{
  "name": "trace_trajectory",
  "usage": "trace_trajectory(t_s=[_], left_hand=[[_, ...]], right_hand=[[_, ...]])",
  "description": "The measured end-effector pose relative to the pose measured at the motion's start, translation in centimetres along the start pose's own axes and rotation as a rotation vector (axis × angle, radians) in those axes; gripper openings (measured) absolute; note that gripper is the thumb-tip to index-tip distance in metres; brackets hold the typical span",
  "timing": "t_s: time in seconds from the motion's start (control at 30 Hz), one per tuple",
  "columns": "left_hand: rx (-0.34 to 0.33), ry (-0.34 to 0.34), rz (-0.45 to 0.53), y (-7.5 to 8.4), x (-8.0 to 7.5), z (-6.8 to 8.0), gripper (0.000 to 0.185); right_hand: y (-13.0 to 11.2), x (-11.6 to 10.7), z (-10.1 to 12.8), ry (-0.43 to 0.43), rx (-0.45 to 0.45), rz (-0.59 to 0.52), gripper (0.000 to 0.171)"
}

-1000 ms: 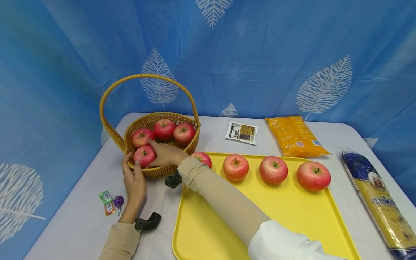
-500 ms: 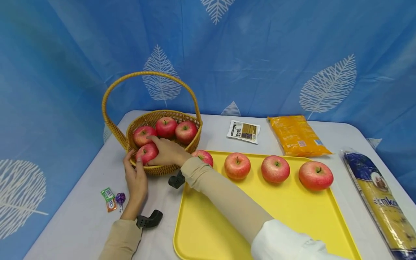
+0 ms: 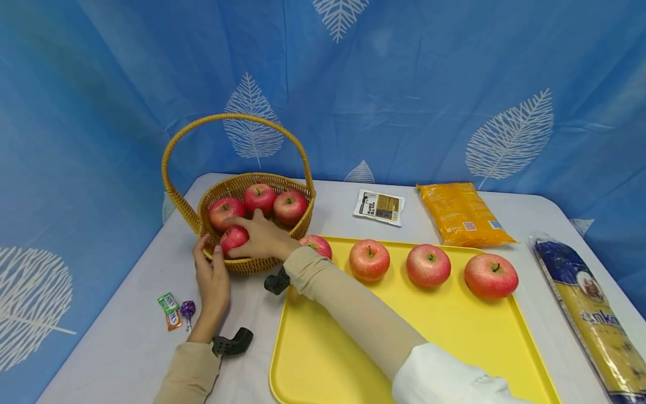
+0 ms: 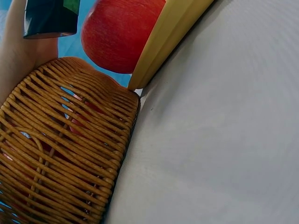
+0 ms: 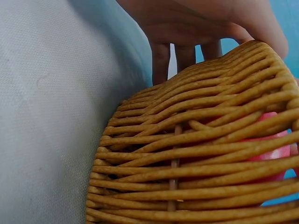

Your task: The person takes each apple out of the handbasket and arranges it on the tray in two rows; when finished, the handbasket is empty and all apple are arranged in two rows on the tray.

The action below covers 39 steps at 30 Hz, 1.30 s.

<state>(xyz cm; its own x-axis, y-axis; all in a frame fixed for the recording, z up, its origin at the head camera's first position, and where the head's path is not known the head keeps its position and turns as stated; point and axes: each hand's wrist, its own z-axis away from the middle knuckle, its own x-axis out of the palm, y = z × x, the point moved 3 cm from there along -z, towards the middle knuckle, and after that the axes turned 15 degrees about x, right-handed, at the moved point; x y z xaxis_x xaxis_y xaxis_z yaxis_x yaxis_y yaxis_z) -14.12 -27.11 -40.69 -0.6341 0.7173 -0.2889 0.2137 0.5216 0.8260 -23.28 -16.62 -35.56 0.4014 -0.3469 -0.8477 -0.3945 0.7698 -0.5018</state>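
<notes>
Inside the wicker basket (image 3: pixel 298 227), the right hand (image 3: pixel 262 238) cups a glossy red apple (image 3: pixel 233 238), fingers curled round it.

Bright, even overhead light; soft faint shadows on the worktop (image 3: pixel 126 336). Head view sharp, edges slightly bowed; wrist views close and soft.

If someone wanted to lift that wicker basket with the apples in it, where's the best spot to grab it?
Probably the top of the arched handle, taken from above with the grip wrapped round the bar. The wicker basket holds four apples, so lifting at the middle of the arch should keep it level. The left hand rests against the near rim, and the right hand is on the front apple.
</notes>
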Motion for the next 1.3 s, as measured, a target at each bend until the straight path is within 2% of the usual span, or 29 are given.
trace_trajectory(t_s=[0.17, 0.33, 0.6, 0.77, 0.97, 1.1, 1.3], left_hand=[[0.002, -0.002, 0.0, 0.1, 0.0, -0.1, 0.043], [-0.003, -0.009, -0.001, 0.1, 0.0, 0.0, 0.044], [-0.011, -0.008, -0.001, 0.0, -0.1, 0.4, 0.044], [0.001, -0.003, 0.004, 0.0, -0.1, 0.1, 0.044], [0.017, 0.003, 0.003, 0.1, 0.0, -0.1, 0.044], [0.014, 0.002, 0.0, 0.0, 0.0, -0.1, 0.044], [0.015, -0.004, 0.002, 0.0, 0.0, 0.0, 0.044]], right_hand=[[0.1, 0.0, -0.1, 0.03, -0.028, -0.003, 0.061], [0.2, 0.0, -0.1, 0.069, -0.048, -0.023, 0.058], [0.4, 0.2, 0.3, 0.12, -0.071, -0.119, 0.059], [0.6, -0.2, 0.4, 0.142, -0.091, -0.178, 0.06], [0.7, -0.7, 0.5, 0.187, -0.148, -0.304, 0.057], [0.9, -0.7, 0.5, 0.19, -0.134, -0.42, 0.058], [1.2, -0.8, 1.0, 0.194, -0.134, -0.539, 0.058]])
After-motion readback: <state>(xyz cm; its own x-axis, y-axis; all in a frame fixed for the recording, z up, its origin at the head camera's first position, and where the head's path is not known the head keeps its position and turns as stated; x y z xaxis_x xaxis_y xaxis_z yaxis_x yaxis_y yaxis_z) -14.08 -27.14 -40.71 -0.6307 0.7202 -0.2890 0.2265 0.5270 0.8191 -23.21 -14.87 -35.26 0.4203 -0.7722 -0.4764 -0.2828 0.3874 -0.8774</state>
